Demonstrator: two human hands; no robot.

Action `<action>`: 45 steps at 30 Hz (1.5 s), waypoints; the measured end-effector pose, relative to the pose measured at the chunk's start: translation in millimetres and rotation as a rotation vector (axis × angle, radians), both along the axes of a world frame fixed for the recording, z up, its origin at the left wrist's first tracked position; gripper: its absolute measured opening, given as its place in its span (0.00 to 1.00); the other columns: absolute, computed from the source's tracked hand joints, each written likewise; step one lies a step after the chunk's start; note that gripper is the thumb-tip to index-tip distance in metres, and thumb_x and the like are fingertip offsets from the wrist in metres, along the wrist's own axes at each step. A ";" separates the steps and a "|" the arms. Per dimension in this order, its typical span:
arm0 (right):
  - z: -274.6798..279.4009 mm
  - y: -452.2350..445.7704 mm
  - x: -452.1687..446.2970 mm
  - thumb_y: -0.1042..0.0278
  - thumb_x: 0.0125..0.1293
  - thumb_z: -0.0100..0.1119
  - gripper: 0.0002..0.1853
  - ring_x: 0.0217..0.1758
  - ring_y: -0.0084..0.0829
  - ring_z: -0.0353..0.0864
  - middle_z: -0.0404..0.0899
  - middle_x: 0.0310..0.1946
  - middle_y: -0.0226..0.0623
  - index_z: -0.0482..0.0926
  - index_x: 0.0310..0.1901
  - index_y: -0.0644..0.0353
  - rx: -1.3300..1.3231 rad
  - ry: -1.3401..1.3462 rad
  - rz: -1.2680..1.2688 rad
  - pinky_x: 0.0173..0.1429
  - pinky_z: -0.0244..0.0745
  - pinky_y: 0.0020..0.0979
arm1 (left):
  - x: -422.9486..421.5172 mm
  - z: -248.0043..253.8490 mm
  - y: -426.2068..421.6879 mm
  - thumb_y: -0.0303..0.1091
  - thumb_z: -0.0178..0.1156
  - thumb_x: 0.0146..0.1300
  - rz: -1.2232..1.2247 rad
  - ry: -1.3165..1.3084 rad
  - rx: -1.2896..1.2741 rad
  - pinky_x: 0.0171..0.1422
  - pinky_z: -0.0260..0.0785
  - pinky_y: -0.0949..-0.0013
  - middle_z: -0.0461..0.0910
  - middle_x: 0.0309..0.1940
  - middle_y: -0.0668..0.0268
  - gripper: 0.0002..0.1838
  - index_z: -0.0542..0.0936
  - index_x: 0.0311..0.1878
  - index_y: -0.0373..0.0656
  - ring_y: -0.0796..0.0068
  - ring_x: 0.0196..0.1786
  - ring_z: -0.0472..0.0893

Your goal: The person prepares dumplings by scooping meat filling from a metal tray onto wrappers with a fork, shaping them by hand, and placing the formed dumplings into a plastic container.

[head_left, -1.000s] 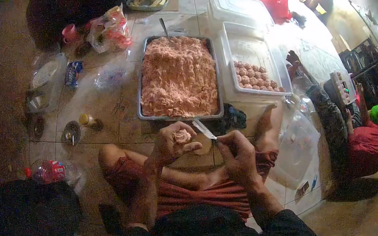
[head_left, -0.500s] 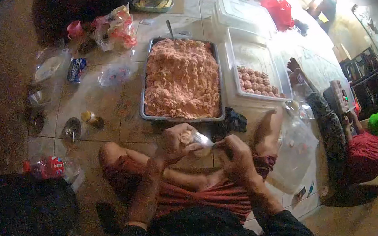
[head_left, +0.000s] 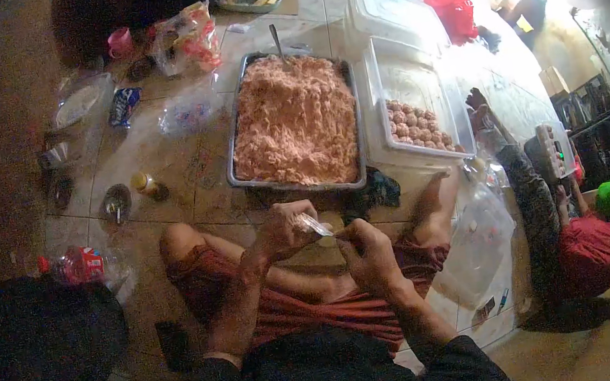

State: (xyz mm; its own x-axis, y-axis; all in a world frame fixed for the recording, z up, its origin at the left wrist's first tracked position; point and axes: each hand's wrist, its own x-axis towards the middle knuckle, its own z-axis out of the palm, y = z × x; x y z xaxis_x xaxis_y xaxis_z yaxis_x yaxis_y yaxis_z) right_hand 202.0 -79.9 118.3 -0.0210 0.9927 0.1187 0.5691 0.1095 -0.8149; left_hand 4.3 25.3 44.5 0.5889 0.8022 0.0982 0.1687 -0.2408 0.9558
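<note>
Over my lap, my left hand is curled around a small lump of pale pink meat mixture, mostly hidden by the fingers. My right hand is closed on the handle of a shiny spoon. The spoon's bowl lies against the left hand's fingers, at the lump. Just beyond both hands sits a large metal tray heaped with ground meat mixture. Another spoon stands upright in its far side.
Right of the tray, a clear plastic container holds rows of meatballs. A black plastic bag lies near the tray's corner. Left are a small jar, a dish and a bottle. A person in red is at the right.
The spoon in my right hand has shifted slightly left and tilted against the left hand. Both hands stay close together over my lap; the view has moved a little.
</note>
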 end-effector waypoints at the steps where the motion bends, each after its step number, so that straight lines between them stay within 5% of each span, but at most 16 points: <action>1: 2.1 1.5 2.2 0.79 0.64 0.65 0.07 0.36 0.28 0.80 0.79 0.32 0.42 0.80 0.42 0.65 -0.028 -0.014 -0.021 0.41 0.75 0.30 | -0.1 -12.5 6.2 0.49 0.79 0.54 0.006 -0.036 0.074 0.38 0.75 0.66 0.84 0.27 0.62 0.21 0.82 0.35 0.42 0.71 0.32 0.84; 8: 0.8 -0.2 -5.0 0.77 0.69 0.63 0.04 0.37 0.26 0.80 0.81 0.34 0.41 0.80 0.43 0.65 -0.036 0.128 -0.022 0.45 0.76 0.30 | 11.4 11.4 -9.5 0.48 0.78 0.57 0.206 0.131 -0.008 0.38 0.75 0.67 0.84 0.28 0.62 0.21 0.81 0.35 0.41 0.73 0.33 0.83; 14: -1.9 -0.3 -0.4 0.76 0.69 0.64 0.05 0.37 0.27 0.82 0.82 0.33 0.40 0.80 0.43 0.65 -0.117 0.099 -0.085 0.43 0.77 0.31 | -1.8 12.5 -9.2 0.51 0.72 0.63 0.077 -0.102 -0.073 0.37 0.74 0.65 0.82 0.26 0.61 0.22 0.80 0.35 0.39 0.67 0.31 0.84; 16: -4.9 0.0 -3.5 0.76 0.68 0.64 0.05 0.38 0.27 0.82 0.84 0.34 0.38 0.80 0.43 0.65 -0.188 0.190 -0.045 0.44 0.77 0.30 | 6.0 -2.6 -1.8 0.45 0.78 0.57 0.132 0.152 0.016 0.38 0.75 0.66 0.83 0.28 0.66 0.19 0.80 0.34 0.40 0.73 0.31 0.82; 18: -6.4 2.1 1.8 0.77 0.68 0.64 0.05 0.37 0.24 0.80 0.83 0.33 0.37 0.80 0.43 0.66 -0.287 0.231 -0.111 0.44 0.76 0.29 | 3.8 -42.9 11.5 0.42 0.80 0.54 0.044 0.022 -0.032 0.38 0.75 0.66 0.83 0.27 0.67 0.19 0.80 0.31 0.40 0.74 0.30 0.81; 22: -1.5 -1.1 3.6 0.78 0.69 0.63 0.04 0.36 0.21 0.76 0.79 0.31 0.34 0.80 0.43 0.66 -0.106 0.192 -0.113 0.44 0.75 0.28 | 5.0 3.3 -6.5 0.48 0.77 0.57 0.152 -0.217 0.266 0.33 0.71 0.64 0.82 0.25 0.64 0.20 0.80 0.31 0.41 0.72 0.28 0.80; 24: -16.9 -6.0 1.9 0.78 0.69 0.63 0.04 0.36 0.22 0.77 0.80 0.33 0.35 0.80 0.43 0.66 -0.158 0.271 -0.041 0.44 0.75 0.28 | 6.2 8.0 -8.9 0.43 0.79 0.55 0.114 0.138 -0.155 0.34 0.72 0.67 0.83 0.27 0.64 0.18 0.80 0.32 0.42 0.74 0.30 0.80; 28: -8.6 -1.6 6.3 0.77 0.69 0.63 0.05 0.39 0.23 0.80 0.81 0.34 0.37 0.79 0.44 0.66 -0.113 0.114 -0.119 0.44 0.76 0.28 | -4.3 14.6 -15.7 0.45 0.75 0.60 0.084 -0.178 -0.068 0.34 0.72 0.66 0.82 0.25 0.62 0.18 0.80 0.33 0.41 0.75 0.30 0.81; 29: -5.7 -1.2 5.2 0.77 0.69 0.63 0.05 0.39 0.23 0.80 0.82 0.33 0.37 0.79 0.44 0.66 -0.117 0.138 -0.104 0.45 0.77 0.28 | -11.6 -2.0 -12.1 0.44 0.75 0.61 -0.064 -0.433 -0.657 0.36 0.73 0.67 0.83 0.28 0.65 0.17 0.81 0.37 0.41 0.76 0.32 0.82; 30: -3.7 -1.5 3.8 0.77 0.69 0.62 0.04 0.39 0.24 0.81 0.82 0.33 0.37 0.79 0.43 0.66 -0.120 0.161 -0.091 0.45 0.77 0.29 | -7.3 -5.4 -10.0 0.44 0.75 0.61 -0.066 -0.431 -0.655 0.36 0.73 0.67 0.83 0.28 0.65 0.17 0.81 0.37 0.41 0.76 0.32 0.82; 32: -10.1 -2.0 -4.2 0.77 0.69 0.62 0.04 0.39 0.24 0.81 0.82 0.34 0.37 0.79 0.43 0.66 -0.184 0.242 -0.028 0.45 0.77 0.29 | 5.8 -10.7 -5.3 0.40 0.75 0.62 0.081 0.198 -0.145 0.41 0.75 0.70 0.84 0.31 0.66 0.15 0.81 0.40 0.40 0.77 0.36 0.82; 33: -5.5 -0.3 -5.2 0.77 0.69 0.62 0.04 0.39 0.24 0.80 0.82 0.35 0.37 0.79 0.43 0.66 -0.173 0.240 -0.070 0.45 0.77 0.29 | 7.5 -7.9 -1.3 0.41 0.75 0.62 0.098 -0.115 0.098 0.42 0.75 0.70 0.84 0.31 0.65 0.15 0.81 0.39 0.41 0.78 0.36 0.82; 36: -7.8 1.2 0.1 0.78 0.69 0.62 0.04 0.40 0.24 0.80 0.82 0.35 0.37 0.79 0.44 0.65 -0.064 0.114 -0.134 0.47 0.76 0.29 | 0.9 3.5 -13.3 0.44 0.75 0.62 0.161 -0.274 -0.054 0.41 0.75 0.68 0.83 0.30 0.63 0.18 0.81 0.37 0.40 0.76 0.34 0.82; 40: -53.0 -3.1 -0.2 0.78 0.70 0.61 0.03 0.39 0.22 0.79 0.81 0.34 0.34 0.79 0.43 0.66 -0.207 0.436 -0.098 0.46 0.75 0.27 | 2.5 -3.0 -2.3 0.38 0.76 0.60 0.072 0.203 -0.012 0.40 0.75 0.69 0.83 0.32 0.66 0.16 0.79 0.40 0.40 0.75 0.34 0.82; 42: -32.3 0.9 1.7 0.79 0.70 0.61 0.03 0.38 0.22 0.79 0.82 0.33 0.35 0.79 0.43 0.65 -0.087 0.128 -0.120 0.44 0.76 0.29 | -1.7 -10.5 0.6 0.38 0.78 0.58 0.063 -0.044 0.282 0.39 0.74 0.70 0.82 0.29 0.68 0.17 0.79 0.40 0.42 0.76 0.33 0.81; 45: -3.9 28.3 17.1 0.79 0.69 0.59 0.03 0.36 0.34 0.82 0.82 0.32 0.42 0.79 0.43 0.66 0.070 0.041 -0.209 0.44 0.77 0.33 | -25.7 -21.4 -3.3 0.44 0.80 0.56 0.065 -0.337 -0.186 0.46 0.77 0.64 0.83 0.31 0.65 0.22 0.79 0.42 0.42 0.74 0.36 0.83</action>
